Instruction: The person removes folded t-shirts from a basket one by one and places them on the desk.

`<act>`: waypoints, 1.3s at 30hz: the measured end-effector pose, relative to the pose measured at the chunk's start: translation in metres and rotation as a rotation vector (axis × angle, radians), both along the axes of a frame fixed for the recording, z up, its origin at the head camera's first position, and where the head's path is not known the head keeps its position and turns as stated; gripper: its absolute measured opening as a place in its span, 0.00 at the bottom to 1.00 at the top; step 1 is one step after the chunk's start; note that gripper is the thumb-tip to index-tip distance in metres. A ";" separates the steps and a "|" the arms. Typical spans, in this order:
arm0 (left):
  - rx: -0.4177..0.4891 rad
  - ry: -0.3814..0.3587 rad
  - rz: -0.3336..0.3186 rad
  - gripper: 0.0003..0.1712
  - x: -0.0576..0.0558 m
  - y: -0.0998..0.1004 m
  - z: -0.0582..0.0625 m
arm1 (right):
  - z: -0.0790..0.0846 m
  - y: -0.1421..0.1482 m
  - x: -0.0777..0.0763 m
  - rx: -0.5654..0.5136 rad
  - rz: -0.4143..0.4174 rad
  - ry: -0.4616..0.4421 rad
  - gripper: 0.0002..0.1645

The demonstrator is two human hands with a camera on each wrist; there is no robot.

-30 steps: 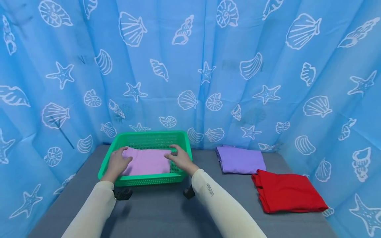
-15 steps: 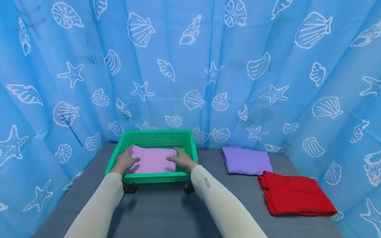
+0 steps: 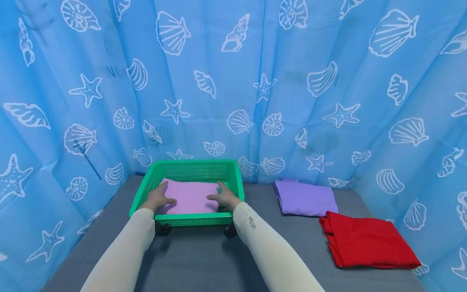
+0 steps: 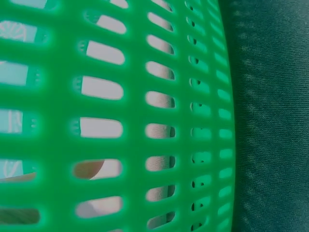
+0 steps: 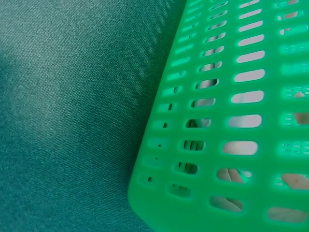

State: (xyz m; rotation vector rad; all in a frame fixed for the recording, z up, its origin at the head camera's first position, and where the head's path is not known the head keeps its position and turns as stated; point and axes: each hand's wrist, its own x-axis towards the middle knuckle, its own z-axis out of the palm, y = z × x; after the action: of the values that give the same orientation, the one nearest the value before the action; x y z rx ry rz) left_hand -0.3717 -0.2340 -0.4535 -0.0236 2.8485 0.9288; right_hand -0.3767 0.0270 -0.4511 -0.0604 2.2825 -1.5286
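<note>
A folded pink cloth (image 3: 191, 196) lies flat inside a green plastic basket (image 3: 197, 221). My left hand (image 3: 157, 197) is over the left side of the cloth, fingers spread and thumb stretched inward above it. Across from it my right hand (image 3: 224, 197) is at the cloth's right edge, its thumb pointing left over the cloth. Whether the fingertips touch the cloth is hard to tell. Both wrist views are mostly filled by the slotted basket wall (image 4: 58, 145); bits of pale cloth (image 5: 248, 97) and of the right hand (image 5: 295, 181) show through the slots.
Right of the basket lie a folded purple cloth (image 3: 306, 198) and, nearer, a folded red cloth (image 3: 368, 241) on the grey tabletop (image 3: 197, 259). A blue shell-patterned curtain (image 3: 219, 89) hangs behind the table and along both sides.
Both hands have come lower and slightly closer together over the pink cloth. The head view has shifted a little, moving the basket rightward in it. The other cloths stay in place.
</note>
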 end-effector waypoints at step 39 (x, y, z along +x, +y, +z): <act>0.194 -0.226 -0.096 0.48 -0.009 0.002 -0.008 | -0.006 -0.001 -0.015 -0.038 0.129 -0.151 0.51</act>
State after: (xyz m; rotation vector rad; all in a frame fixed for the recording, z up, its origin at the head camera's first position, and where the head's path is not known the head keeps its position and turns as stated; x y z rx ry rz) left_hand -0.3810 -0.2324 -0.4615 0.0278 2.5205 1.1008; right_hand -0.3917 0.0263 -0.4570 -0.0969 2.0907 -1.4592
